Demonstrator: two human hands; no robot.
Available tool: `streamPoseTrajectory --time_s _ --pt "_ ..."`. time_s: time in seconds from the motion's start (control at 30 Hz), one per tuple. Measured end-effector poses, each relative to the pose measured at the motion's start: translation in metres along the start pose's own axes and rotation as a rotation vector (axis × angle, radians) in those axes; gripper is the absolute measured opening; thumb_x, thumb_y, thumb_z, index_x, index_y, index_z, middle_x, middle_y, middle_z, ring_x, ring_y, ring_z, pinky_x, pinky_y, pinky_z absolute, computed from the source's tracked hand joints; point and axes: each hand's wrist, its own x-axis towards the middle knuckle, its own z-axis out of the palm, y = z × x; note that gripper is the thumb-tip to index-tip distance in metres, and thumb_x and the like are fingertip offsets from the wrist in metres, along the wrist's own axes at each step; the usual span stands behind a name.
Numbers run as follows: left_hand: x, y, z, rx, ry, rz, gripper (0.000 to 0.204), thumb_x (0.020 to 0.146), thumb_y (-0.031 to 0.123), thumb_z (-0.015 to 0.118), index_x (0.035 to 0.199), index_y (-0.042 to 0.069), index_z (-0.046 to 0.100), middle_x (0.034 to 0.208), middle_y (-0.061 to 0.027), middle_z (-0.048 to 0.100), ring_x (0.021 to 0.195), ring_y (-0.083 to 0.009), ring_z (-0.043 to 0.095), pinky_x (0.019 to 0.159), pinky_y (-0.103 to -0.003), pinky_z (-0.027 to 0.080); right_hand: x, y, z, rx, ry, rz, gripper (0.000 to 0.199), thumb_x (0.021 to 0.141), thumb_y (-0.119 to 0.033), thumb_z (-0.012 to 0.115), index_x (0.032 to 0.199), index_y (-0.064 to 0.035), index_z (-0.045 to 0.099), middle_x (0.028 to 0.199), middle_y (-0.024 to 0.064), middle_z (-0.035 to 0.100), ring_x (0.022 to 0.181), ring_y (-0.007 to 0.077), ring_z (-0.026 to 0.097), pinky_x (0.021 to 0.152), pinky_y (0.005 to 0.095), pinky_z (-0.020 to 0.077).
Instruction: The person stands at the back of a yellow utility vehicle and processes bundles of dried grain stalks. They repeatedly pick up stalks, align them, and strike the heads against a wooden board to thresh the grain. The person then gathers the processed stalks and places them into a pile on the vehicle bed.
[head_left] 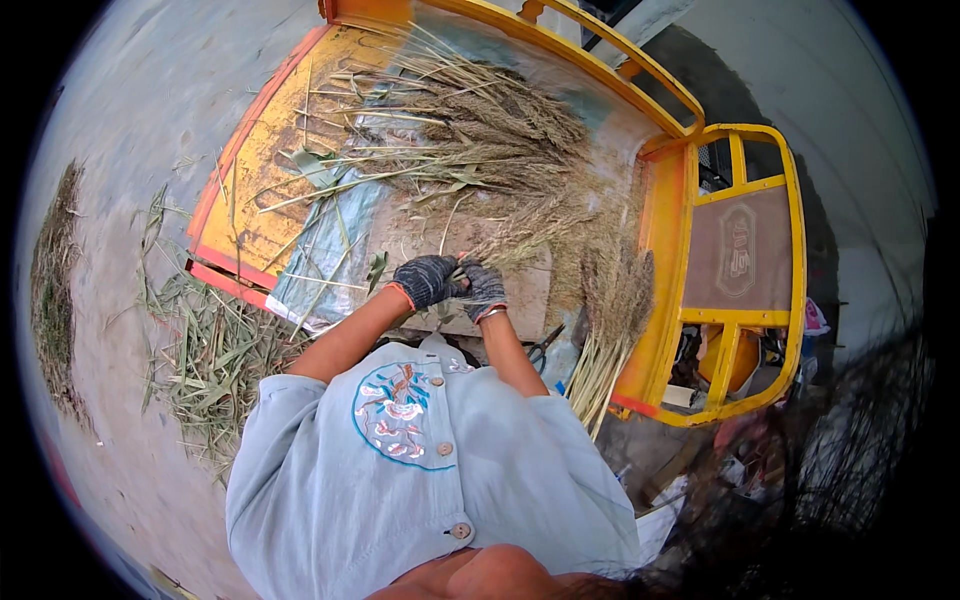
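Grass stalks (537,232), plumed, over the cart bed (662,250) by its near edge; gloved left hand (424,281) and right hand (484,291) both grasp stem ends. Aligned bundle (608,330) at near-right corner looks done; larger heap (490,115) toward far edge seems left. Bed also holds blue-white sheeting (335,250).

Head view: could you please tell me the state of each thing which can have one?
Left hand: gloved, close against the right one, grip unclear
Right hand: gloved, closed on a stalk
Grass stalk: held, plume extending rightward
Plume pile: lying loose
Grass bundle: plumes together, stems toward the person
Scissors: blades' opening unclear
Leaf heap: loose, on ground
Sheet: rumpled, strewn with stems
Shirt: buttoned
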Motion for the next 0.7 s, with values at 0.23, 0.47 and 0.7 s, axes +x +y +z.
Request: streamPoseTrajectory --time_s 0.23,0.47,0.7 --pt "-0.010 -0.053 0.019 -0.088 -0.016 -0.051 0.037 0.077 0.036 0.056 0.094 0.003 0.060 0.084 -0.0206 0.059 0.081 -0.0369 0.055 0.072 -0.040 0.044 -0.002 -0.019 0.010 -0.083 0.085 -0.008 0.011 0.082 -0.009 0.053 0.093 -0.0081 0.055 0.071 0.0018 0.051 0.048 0.0100 0.042 0.042 0.0249 0.0350" --pt "-0.008 -0.052 0.027 -0.734 -0.154 -0.174 0.021 0.081 0.020 0.056 0.086 0.000 0.060 0.067 -0.0108 0.061 0.054 -0.0149 0.057 0.052 -0.027 0.046 0.012 -0.001 -0.019 -0.103 -0.363 -0.079 0.021 0.083 -0.011 0.053 0.102 -0.0062 0.058 0.085 0.0028 0.059 0.059 0.0074 0.045 0.048 0.0205 0.0360" --pt "-0.013 -0.041 0.007 -0.824 -0.126 -0.198 0.020 0.081 0.020 0.056 0.084 0.001 0.060 0.073 -0.0124 0.062 0.065 -0.0213 0.060 0.057 -0.031 0.047 -0.006 -0.019 -0.001 0.201 -0.093 0.017 0.007 0.082 -0.009 0.053 0.076 -0.0063 0.054 0.063 0.0037 0.051 0.050 0.0107 0.046 0.040 0.0230 0.0358"
